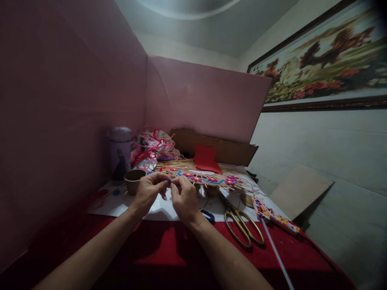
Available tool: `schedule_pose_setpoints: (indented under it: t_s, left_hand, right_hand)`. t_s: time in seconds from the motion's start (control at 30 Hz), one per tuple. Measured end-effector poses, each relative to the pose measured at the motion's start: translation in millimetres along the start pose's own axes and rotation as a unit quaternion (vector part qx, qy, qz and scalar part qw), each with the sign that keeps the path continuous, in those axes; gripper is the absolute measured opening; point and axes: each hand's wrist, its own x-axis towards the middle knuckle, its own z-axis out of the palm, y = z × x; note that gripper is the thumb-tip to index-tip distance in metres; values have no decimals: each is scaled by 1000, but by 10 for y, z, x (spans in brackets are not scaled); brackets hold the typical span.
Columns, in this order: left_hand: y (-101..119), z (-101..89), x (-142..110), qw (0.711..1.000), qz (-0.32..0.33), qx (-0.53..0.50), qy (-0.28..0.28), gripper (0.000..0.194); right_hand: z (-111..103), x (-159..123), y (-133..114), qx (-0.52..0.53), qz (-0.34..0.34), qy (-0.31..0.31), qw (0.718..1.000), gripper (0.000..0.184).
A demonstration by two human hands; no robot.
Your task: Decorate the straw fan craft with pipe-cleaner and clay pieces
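My left hand (150, 191) and my right hand (185, 198) meet over the white sheet, fingertips pinched together. Between them is a small dark purple piece (169, 181), too small for its kind to be clear. Just behind my fingers lies a long brown strip with thin sticks poking from its edges (208, 178). Pink, yellow and blue pieces form flower shapes and wavy lines along it. A blue-handled tool (208, 216), partly hidden, is beside my right wrist. Left of my left hand stands a brown cup (134, 182).
Large gold-handled scissors (244, 225) and a flower-patterned glue gun (273, 215) with a glue stick lie at right. Behind are a lidded purple tumbler (120, 155), tangled pink and red strands (157, 145), red paper (207, 158) and cardboard (232, 150). Pink panels (199, 94) stand left and behind.
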Motion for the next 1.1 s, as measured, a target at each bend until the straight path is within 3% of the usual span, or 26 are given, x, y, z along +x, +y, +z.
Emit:
schedule_pose_setpoints:
  t_s: [0.1,0.33,0.6,0.73,0.87,1.1]
  left_hand:
    - [-55,-9,7,998,17,50,25,16]
    - [-142,-17,3,988,47,135,63,7]
    - [10,48,-9,999,-10,35,31,21]
    - [23,40,-15,999,-28,35,28,25]
    - [13,5,-4,999,-51,-3,1,27]
    - [72,-15,10,990,-101,-91,-42,26]
  right_hand:
    - [3,-19,-10,-27,-29,-12,999,11]
    - [40,-39,37,-62,-26,-27,997,11]
    - [29,-22,50,-73,5,8,997,10]
    - [13,-24,27,-69,11,8,997,10]
    - [-9,-16,-6,-14,13,2,1000,14]
    - [35,24,56,156,109,8,982,17]
